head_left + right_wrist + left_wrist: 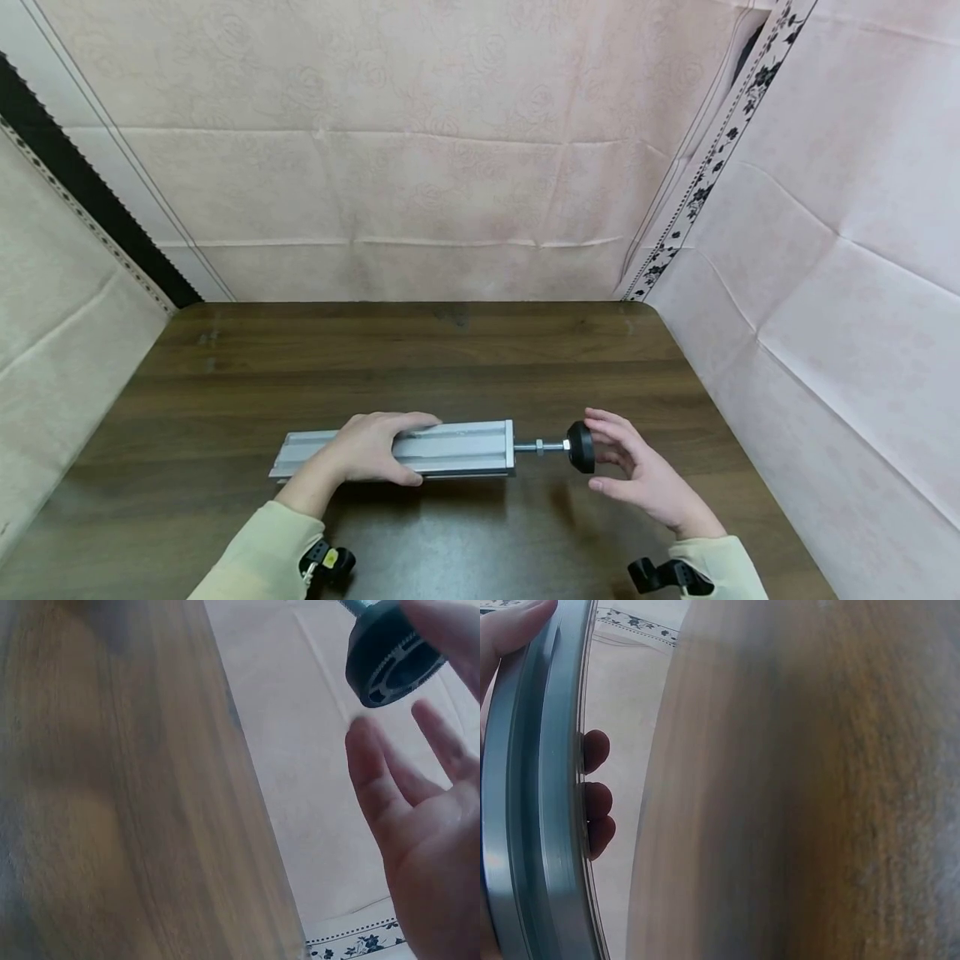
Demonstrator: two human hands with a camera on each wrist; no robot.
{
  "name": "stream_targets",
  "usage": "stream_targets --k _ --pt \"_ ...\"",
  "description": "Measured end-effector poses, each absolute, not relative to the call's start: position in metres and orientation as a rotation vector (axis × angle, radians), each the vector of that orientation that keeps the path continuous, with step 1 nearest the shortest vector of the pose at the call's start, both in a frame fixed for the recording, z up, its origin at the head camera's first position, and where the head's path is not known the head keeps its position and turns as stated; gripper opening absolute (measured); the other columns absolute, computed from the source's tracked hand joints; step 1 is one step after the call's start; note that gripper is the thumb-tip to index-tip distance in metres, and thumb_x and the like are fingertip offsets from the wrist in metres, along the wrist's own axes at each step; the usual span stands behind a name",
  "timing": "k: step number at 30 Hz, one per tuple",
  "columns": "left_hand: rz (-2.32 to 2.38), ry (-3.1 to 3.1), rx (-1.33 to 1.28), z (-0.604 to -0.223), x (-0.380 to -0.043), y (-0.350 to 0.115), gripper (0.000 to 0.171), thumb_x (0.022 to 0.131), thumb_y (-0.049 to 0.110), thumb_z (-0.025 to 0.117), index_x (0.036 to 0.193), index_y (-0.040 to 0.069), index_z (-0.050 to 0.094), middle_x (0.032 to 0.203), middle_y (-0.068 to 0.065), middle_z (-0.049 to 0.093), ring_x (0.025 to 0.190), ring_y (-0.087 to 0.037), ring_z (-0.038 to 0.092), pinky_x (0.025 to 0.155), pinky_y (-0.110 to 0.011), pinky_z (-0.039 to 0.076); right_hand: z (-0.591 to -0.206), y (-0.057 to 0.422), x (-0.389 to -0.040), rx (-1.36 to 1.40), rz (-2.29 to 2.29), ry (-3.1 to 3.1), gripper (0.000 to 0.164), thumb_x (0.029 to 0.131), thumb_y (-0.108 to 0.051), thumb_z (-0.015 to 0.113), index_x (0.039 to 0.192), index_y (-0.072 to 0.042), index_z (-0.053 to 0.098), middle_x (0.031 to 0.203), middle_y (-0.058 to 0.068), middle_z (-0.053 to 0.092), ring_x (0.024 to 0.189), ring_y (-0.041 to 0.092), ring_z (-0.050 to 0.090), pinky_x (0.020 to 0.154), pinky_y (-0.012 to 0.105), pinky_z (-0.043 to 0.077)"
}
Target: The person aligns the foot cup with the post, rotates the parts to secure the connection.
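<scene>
My left hand (367, 450) grips a silver aluminium profile (468, 450) from above, holding it level over the table. In the left wrist view the thumb lies on one side of the profile (559, 795), and several fingertips (598, 800) show past its other edge. A threaded rod (553, 447) with nuts sticks out of the profile's right end and carries a round black levelling foot (580, 447). Beside that foot is my right hand (648, 479), fingers spread and loosely bent. In the right wrist view its thumb overlaps the foot (379, 660), while the other fingers stand apart from it.
The brown wood-grain table (405, 358) lies under both hands. Pale patterned cloth (420, 183) hangs behind it, with more cloth (840, 333) along the right side and at the left. Small black wrist cameras (330, 562) are strapped over the light sleeves.
</scene>
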State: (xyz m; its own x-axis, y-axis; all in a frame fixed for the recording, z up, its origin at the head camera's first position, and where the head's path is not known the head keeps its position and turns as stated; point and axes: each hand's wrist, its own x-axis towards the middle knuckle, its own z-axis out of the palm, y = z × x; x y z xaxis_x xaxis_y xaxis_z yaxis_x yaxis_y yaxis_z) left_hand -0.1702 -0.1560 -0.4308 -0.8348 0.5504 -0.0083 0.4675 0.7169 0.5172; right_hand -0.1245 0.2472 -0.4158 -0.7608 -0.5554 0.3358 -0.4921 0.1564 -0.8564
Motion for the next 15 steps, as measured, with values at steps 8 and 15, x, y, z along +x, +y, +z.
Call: stream_targets --k 8,15 --pt "0.778 2.741 0.827 -0.4316 -0.1689 -0.1571 0.070 0.065 0.051 0.075 0.130 0.036 0.054 0.124 0.014 0.056 0.104 -0.009 0.054 0.083 -0.041 0.040 -0.4092 0.2435 -0.1235 -0.700 -1.628 2.422 0.059 0.084 -0.003 0.068 0.137 -0.010 0.044 0.122 0.014 0.048 0.092 0.017 0.060 0.074 0.031 0.050" --pt "0.768 2.743 0.816 -0.4308 -0.1677 -0.1572 0.069 0.065 0.053 0.074 0.129 0.039 0.054 0.124 0.015 0.056 0.104 -0.008 0.054 0.083 -0.041 0.039 -0.4099 0.2385 -0.1270 -0.526 -1.679 2.365 0.044 0.091 -0.007 0.059 0.132 -0.001 0.047 0.110 0.022 0.051 0.071 0.019 0.060 0.063 0.033 0.051"
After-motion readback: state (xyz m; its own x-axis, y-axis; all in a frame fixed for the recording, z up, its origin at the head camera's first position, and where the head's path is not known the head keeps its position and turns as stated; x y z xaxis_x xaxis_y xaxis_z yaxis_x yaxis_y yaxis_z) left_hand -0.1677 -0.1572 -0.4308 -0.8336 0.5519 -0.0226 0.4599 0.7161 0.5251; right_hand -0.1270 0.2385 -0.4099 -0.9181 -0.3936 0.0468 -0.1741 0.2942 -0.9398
